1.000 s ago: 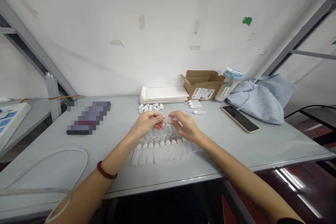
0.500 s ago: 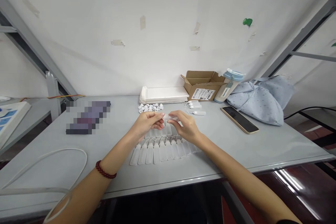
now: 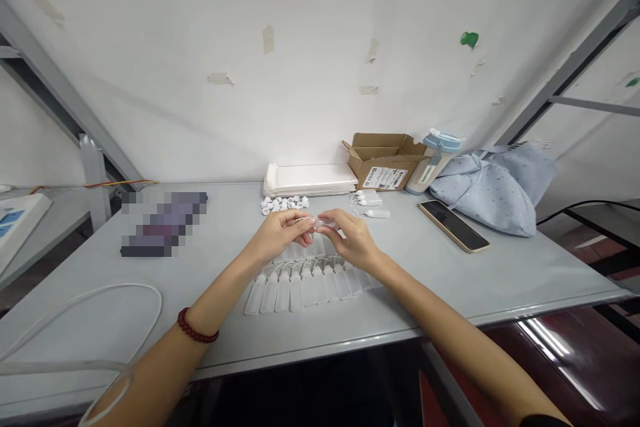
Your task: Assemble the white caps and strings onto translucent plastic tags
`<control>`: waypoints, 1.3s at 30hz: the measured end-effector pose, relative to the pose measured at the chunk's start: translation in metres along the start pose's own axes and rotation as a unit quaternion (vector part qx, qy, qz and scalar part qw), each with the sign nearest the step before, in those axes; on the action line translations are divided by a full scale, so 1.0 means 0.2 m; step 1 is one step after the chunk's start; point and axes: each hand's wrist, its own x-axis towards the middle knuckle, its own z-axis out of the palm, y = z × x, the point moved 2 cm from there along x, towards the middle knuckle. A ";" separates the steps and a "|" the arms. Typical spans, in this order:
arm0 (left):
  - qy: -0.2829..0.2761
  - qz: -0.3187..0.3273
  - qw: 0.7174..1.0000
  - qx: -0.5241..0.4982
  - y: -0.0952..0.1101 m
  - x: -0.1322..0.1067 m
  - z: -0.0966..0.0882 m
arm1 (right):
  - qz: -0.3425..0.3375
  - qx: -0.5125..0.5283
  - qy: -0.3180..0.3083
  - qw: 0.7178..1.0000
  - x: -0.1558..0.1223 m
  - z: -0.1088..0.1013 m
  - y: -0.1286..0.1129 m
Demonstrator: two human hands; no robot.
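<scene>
My left hand (image 3: 280, 233) and my right hand (image 3: 350, 239) meet above the middle of the grey table (image 3: 525, 267), fingers pinched together on one small clear plastic dropper bottle (image 3: 323, 221) held level between them. The left fingertips pinch at its tip end; what they grip there is too small to name. Just below the hands lies a row of several similar small bottles (image 3: 305, 283) side by side on the table. A cluster of small white caps (image 3: 284, 204) sits beyond the hands.
A stack of white trays (image 3: 310, 179), an open cardboard box (image 3: 385, 159), a blue-lidded cup (image 3: 430, 160), a phone (image 3: 453, 225) and a blue cloth bag (image 3: 493, 190) stand at the back right. Three capped bottles (image 3: 370, 205) lie near the box. Clear tubing (image 3: 85, 320) loops front left.
The hands stay pinched on the bottle with only slight finger movement. The view has shifted slightly.
</scene>
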 end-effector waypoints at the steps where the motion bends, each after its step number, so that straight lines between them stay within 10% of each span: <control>1: 0.005 0.001 1.000 0.006 0.00 0.00 0.00 | 0.002 0.001 -0.005 1.000 0.00 0.00 0.00; 8: -0.003 0.022 1.000 0.009 -0.01 0.01 0.00 | 0.123 0.082 -0.043 0.988 -0.01 0.01 0.01; 19: 0.013 0.042 0.999 0.027 0.00 -0.01 0.02 | 0.320 0.320 -0.095 0.887 0.02 -0.01 0.04; 39: -0.015 -0.146 0.982 -0.119 -0.02 0.00 0.01 | 0.176 0.148 -0.044 0.972 0.02 -0.03 0.04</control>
